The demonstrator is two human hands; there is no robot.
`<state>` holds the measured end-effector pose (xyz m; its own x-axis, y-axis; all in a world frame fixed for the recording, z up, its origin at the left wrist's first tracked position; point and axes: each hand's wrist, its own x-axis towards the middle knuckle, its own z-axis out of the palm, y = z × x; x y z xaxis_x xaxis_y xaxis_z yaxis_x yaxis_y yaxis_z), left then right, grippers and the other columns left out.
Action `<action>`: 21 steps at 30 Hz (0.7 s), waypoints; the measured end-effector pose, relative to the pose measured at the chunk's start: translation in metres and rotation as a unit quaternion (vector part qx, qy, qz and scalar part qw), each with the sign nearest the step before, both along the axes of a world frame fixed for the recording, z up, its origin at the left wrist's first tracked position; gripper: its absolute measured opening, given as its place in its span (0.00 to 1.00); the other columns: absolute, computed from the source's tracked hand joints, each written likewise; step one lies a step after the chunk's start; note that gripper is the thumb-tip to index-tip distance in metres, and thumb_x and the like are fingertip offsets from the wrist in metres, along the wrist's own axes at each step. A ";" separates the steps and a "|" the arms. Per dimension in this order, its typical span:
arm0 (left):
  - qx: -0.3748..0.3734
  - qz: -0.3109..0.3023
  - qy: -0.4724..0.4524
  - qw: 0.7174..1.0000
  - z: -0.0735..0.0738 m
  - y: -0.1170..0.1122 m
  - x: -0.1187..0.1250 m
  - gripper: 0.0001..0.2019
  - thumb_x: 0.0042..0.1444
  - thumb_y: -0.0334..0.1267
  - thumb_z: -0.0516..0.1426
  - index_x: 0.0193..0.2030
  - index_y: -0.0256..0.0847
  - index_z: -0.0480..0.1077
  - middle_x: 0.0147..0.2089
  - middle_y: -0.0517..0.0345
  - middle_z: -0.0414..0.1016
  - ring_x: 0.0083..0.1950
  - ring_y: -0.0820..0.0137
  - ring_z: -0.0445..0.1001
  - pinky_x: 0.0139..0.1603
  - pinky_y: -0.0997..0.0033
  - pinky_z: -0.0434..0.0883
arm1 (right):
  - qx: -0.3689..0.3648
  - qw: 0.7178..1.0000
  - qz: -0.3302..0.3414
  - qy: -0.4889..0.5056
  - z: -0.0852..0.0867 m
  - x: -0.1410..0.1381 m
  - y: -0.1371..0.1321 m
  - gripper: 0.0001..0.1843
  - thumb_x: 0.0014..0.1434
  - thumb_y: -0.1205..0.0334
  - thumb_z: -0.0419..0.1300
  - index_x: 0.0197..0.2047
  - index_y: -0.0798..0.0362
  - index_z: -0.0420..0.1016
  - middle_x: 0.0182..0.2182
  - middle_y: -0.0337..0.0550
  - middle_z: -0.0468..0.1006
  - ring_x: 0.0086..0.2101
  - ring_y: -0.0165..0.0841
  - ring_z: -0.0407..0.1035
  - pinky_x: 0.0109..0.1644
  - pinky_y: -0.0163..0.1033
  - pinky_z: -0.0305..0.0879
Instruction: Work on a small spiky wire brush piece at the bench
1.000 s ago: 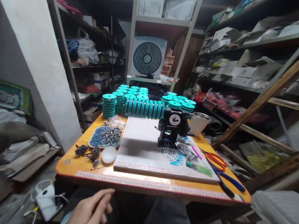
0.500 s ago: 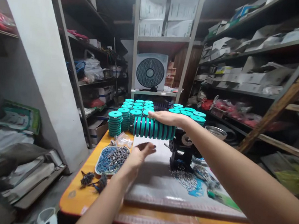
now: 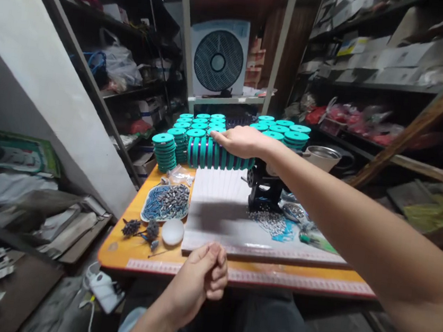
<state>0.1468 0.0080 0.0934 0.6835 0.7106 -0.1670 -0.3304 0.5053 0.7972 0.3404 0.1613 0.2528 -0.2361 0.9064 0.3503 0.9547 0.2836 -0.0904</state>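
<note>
My right hand point(image 3: 240, 140) reaches far across the orange table point(image 3: 116, 247) and rests palm down on the row of teal spools lying on edge point(image 3: 202, 153); whether it grips one I cannot tell. My left hand point(image 3: 203, 278) hangs near the table's front edge, curled into a loose fist with nothing visible in it. More teal spools stand in stacks point(image 3: 164, 151) behind the row. A white board point(image 3: 220, 214) lies in the table's middle.
A black hand-crank machine point(image 3: 264, 189) stands right of the board, with small metal pieces point(image 3: 271, 224) in front. A tray of small metal tubes point(image 3: 166, 202), a white round lid point(image 3: 173, 231), a metal cup point(image 3: 320, 157). Cluttered shelves on both sides, a fan point(image 3: 218, 56) behind.
My left hand pulled back from the board to the table's front edge and closed into a fist. My right hand stayed on the spool row. The view tilted down.
</note>
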 end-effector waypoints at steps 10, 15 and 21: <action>-0.006 0.011 0.010 1.000 -0.016 -0.025 -0.002 0.13 0.61 0.43 0.47 0.30 0.36 0.54 0.24 0.59 0.61 0.24 0.76 0.65 0.27 0.74 0.67 | 0.124 0.990 -0.031 -0.058 -0.022 -0.017 -0.040 0.39 0.63 0.41 0.28 0.48 0.60 0.70 0.42 0.57 0.70 0.43 0.49 0.65 0.44 0.51 0.55; -0.005 0.045 0.033 0.998 -0.032 -0.033 -0.003 0.16 0.60 0.48 0.50 0.29 0.37 0.52 0.20 0.69 0.40 0.17 0.83 0.37 0.15 0.84 0.37 | 0.129 0.989 -0.030 -0.063 -0.019 -0.010 -0.038 0.39 0.62 0.40 0.27 0.50 0.55 0.70 0.44 0.53 0.71 0.43 0.43 0.65 0.42 0.45 0.56; 0.024 0.064 0.030 0.997 -0.048 -0.041 0.006 0.20 0.56 0.56 0.50 0.30 0.39 0.53 0.18 0.69 0.41 0.14 0.83 0.38 0.13 0.80 0.38 | 0.054 0.995 -0.058 -0.053 -0.007 0.008 -0.016 0.38 0.63 0.43 0.31 0.37 0.60 0.75 0.35 0.55 0.74 0.34 0.40 0.68 0.35 0.42 0.58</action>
<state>0.1526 -0.0328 0.0455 0.5767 0.7993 -0.1692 -0.3402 0.4233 0.8397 0.3489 0.1454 0.2456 -0.1730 0.8879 0.4263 0.9841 0.1738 0.0372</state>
